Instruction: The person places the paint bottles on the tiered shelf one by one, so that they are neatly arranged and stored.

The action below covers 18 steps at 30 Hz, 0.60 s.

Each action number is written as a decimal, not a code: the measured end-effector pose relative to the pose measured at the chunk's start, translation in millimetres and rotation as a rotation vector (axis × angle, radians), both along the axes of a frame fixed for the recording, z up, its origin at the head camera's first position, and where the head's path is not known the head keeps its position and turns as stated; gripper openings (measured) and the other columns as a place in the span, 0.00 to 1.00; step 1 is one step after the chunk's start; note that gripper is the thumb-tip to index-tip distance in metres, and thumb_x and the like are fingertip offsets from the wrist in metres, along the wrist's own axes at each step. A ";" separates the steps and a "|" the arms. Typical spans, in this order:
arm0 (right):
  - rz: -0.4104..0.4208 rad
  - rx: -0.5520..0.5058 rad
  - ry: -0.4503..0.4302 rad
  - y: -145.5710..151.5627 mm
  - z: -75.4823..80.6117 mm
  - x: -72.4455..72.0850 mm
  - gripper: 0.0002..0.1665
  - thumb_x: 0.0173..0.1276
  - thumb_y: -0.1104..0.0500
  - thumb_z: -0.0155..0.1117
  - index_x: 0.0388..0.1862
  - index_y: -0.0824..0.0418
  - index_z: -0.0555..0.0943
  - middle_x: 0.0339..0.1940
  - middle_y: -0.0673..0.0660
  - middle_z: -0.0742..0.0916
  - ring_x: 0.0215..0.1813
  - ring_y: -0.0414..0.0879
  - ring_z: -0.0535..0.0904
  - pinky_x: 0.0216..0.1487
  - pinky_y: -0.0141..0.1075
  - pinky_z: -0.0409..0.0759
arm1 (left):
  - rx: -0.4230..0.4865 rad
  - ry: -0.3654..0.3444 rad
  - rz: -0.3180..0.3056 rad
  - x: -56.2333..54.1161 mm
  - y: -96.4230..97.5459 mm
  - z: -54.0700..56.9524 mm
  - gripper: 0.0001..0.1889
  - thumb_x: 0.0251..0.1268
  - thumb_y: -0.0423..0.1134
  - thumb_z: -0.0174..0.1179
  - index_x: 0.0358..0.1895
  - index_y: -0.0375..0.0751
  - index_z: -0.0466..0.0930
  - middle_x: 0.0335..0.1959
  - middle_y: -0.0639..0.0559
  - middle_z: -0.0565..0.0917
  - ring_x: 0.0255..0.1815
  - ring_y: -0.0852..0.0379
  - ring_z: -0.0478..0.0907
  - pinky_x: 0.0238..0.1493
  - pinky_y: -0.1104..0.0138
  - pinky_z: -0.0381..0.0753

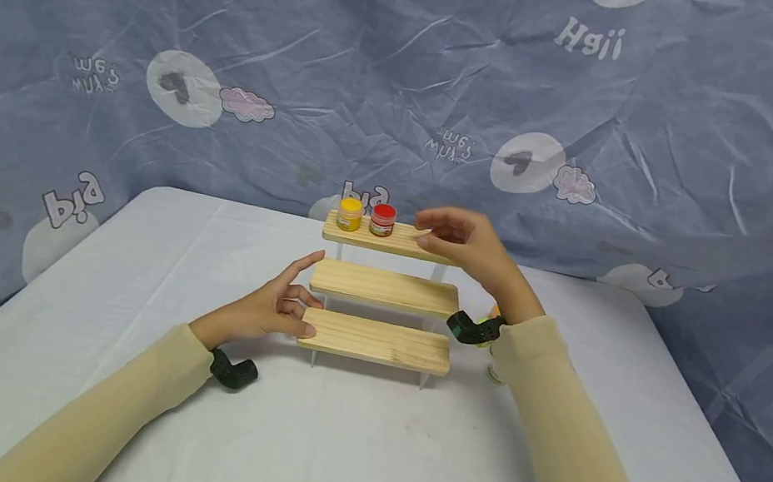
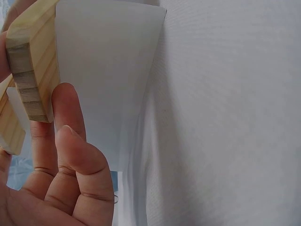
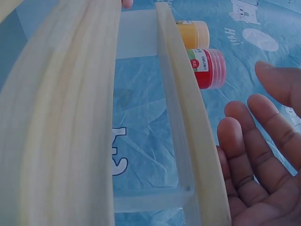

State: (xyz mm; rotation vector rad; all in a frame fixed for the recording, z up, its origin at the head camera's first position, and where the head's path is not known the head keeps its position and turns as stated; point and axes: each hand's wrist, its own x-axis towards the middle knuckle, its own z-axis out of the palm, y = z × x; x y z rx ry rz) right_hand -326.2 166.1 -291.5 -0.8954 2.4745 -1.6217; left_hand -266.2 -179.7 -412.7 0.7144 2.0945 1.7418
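A three-tier wooden display stand [image 1: 386, 289] with whitish supports stands on the table. My left hand [image 1: 257, 310] grips the left end of its lowest board [image 1: 378, 341], thumb on top and fingers underneath, as the left wrist view shows; its index finger reaches toward the middle board. On the left part of the top board [image 1: 406, 250] sit a yellow paint jar [image 1: 349, 215] and a red paint jar [image 1: 383, 221], side by side. My right hand [image 1: 474, 248] is at that board's right part, fingers loosely bent, holding nothing. In the right wrist view, the red jar [image 3: 205, 68] is apart from the fingertips.
Right of the stand, small jars [image 1: 496, 374] are mostly hidden behind my right forearm. A white cloth [image 1: 352, 455] covers the table, and a printed blue-grey curtain [image 1: 351, 84] hangs behind it. Each wrist wears a dark camera mount [image 1: 234, 371].
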 end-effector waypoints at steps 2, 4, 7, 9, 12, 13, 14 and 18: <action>-0.004 -0.011 -0.018 4.7 -0.6 3.5 0.24 0.77 0.67 0.69 0.68 0.73 0.81 0.64 0.69 0.85 0.53 0.44 0.85 0.57 0.34 0.83 | -0.001 -0.004 0.003 0.2 0.1 0.0 0.63 0.68 0.29 0.73 0.91 0.61 0.34 0.59 0.35 0.80 0.42 0.52 0.84 0.48 0.62 0.83; -0.014 -0.029 -0.037 10.3 -2.2 6.7 0.23 0.78 0.67 0.68 0.68 0.74 0.80 0.64 0.69 0.86 0.53 0.43 0.86 0.57 0.35 0.84 | 0.000 -0.005 0.002 0.1 0.3 -0.1 0.63 0.68 0.29 0.73 0.91 0.60 0.33 0.59 0.35 0.80 0.41 0.53 0.84 0.48 0.62 0.84; -0.037 -0.069 -0.052 19.3 -5.6 12.7 0.22 0.78 0.67 0.68 0.67 0.74 0.81 0.61 0.63 0.88 0.52 0.41 0.87 0.57 0.35 0.85 | 0.004 -0.005 -0.001 0.1 0.6 0.0 0.62 0.68 0.28 0.72 0.91 0.59 0.33 0.59 0.35 0.79 0.41 0.53 0.83 0.47 0.63 0.84; -0.042 -0.104 -0.050 25.5 -8.5 16.5 0.20 0.78 0.68 0.67 0.65 0.75 0.81 0.58 0.57 0.89 0.52 0.41 0.87 0.58 0.34 0.84 | 0.005 -0.003 -0.002 0.1 0.8 0.1 0.63 0.68 0.28 0.72 0.91 0.58 0.32 0.58 0.35 0.79 0.41 0.53 0.84 0.47 0.63 0.84; -0.048 -0.142 -0.035 34.5 -12.1 22.9 0.16 0.78 0.69 0.67 0.62 0.72 0.84 0.53 0.49 0.90 0.52 0.41 0.87 0.58 0.33 0.84 | 0.004 -0.006 0.003 0.4 0.7 0.4 0.63 0.68 0.28 0.72 0.91 0.59 0.33 0.58 0.35 0.79 0.41 0.53 0.84 0.48 0.63 0.84; -0.049 -0.151 -0.031 37.5 -13.2 25.2 0.15 0.78 0.70 0.67 0.61 0.71 0.85 0.53 0.47 0.90 0.52 0.41 0.87 0.58 0.32 0.84 | 0.004 -0.006 0.004 0.3 0.7 0.5 0.63 0.68 0.28 0.73 0.91 0.59 0.33 0.58 0.35 0.80 0.41 0.53 0.84 0.48 0.63 0.84; -0.048 -0.157 -0.027 40.5 -14.2 27.4 0.15 0.78 0.70 0.67 0.60 0.70 0.85 0.52 0.47 0.90 0.53 0.41 0.87 0.58 0.32 0.84 | 0.004 -0.007 0.006 0.3 0.6 0.5 0.63 0.68 0.28 0.73 0.91 0.60 0.33 0.58 0.35 0.80 0.41 0.53 0.84 0.48 0.63 0.84; -0.077 -0.123 -0.023 53.3 -18.9 36.3 0.14 0.78 0.68 0.68 0.59 0.68 0.86 0.52 0.47 0.91 0.54 0.42 0.87 0.58 0.31 0.84 | 0.001 -0.008 0.007 0.5 0.3 0.8 0.63 0.68 0.28 0.73 0.91 0.59 0.33 0.59 0.35 0.80 0.41 0.53 0.84 0.48 0.63 0.84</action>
